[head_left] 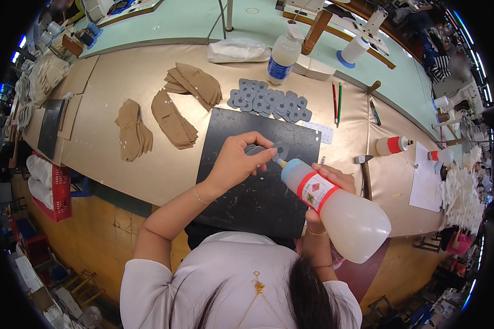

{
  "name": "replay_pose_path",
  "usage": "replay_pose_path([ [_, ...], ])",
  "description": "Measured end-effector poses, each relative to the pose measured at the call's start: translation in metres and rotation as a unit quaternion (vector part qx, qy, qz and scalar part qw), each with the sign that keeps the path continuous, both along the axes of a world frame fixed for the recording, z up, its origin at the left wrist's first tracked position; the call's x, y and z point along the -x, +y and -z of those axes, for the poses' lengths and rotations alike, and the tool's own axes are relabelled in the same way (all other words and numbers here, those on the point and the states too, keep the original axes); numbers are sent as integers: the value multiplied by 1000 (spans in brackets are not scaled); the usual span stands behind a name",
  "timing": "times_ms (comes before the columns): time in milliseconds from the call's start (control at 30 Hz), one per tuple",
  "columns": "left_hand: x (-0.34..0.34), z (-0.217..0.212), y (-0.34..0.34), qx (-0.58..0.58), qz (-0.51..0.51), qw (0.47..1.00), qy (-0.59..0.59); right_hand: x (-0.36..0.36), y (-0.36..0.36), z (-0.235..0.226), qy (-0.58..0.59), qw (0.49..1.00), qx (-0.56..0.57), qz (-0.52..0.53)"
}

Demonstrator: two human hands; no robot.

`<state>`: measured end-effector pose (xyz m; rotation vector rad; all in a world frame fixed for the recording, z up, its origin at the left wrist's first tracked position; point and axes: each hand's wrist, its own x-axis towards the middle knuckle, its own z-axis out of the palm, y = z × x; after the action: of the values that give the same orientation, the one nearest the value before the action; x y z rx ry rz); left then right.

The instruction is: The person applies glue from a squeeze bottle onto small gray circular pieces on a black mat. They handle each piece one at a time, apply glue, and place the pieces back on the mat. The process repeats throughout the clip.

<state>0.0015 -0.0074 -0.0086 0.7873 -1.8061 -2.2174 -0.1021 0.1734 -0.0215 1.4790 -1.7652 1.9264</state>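
Note:
Over a black board (233, 205), my left hand (233, 164) pinches small grey cut pieces (281, 149) between thumb and fingers; one with a hole sticks out past the fingertips. How many it holds is partly hidden. Wrapped round a large translucent squeeze bottle (354, 222) with a red-and-white label and pale blue cap is my right hand (340, 178). The bottle is tilted, its narrow nozzle touching or very close to the protruding grey piece. Beyond the board lies a spread pile of similar grey pieces (269, 100).
Brown cut-piece stacks (173, 120) lie left of the board. Behind the grey pile stands a blue-labelled bottle (280, 66). To the right are pencils (340, 104), a hammer (366, 178), a red-labelled bottle (391, 145) and a paper sheet (425, 183). A red crate (62, 194) sits left, below table level.

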Motion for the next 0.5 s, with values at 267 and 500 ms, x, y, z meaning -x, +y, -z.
replay_pose_path([
  [267,6,8,-8,-46,6,999,6,-2,6,0,-30,999,13,6],
  [500,74,70,-57,67,-35,997,-18,-5,13,-3,-77,997,7,28],
])
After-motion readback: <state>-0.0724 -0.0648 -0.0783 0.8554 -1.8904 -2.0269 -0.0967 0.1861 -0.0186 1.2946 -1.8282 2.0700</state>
